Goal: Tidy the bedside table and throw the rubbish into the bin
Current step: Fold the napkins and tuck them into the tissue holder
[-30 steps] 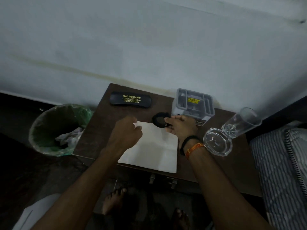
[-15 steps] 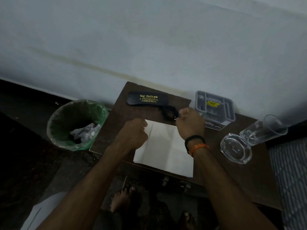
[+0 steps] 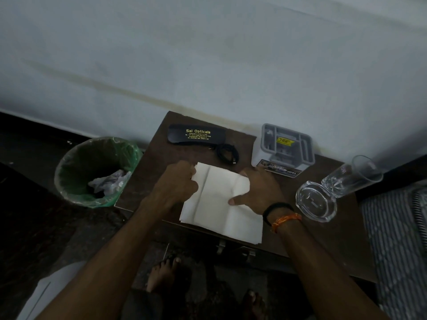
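A white folded paper sheet lies on the dark brown bedside table, near its front edge. My left hand pinches the paper's far left corner. My right hand grips the paper's right edge, thumb on top. Behind the paper lies a coiled black cable, free of both hands, next to a black spectacle case with yellow lettering. Left of the table stands a bin with a green liner, holding crumpled rubbish.
A grey compartment organiser stands at the table's back. A glass ashtray and a tall clear glass sit at the right. A striped mattress borders the table on the right. My bare feet are below the table's front.
My right hand set the black cable down beside the spectacle case and came back to the paper's right edge. My left hand stayed at the paper's left corner.
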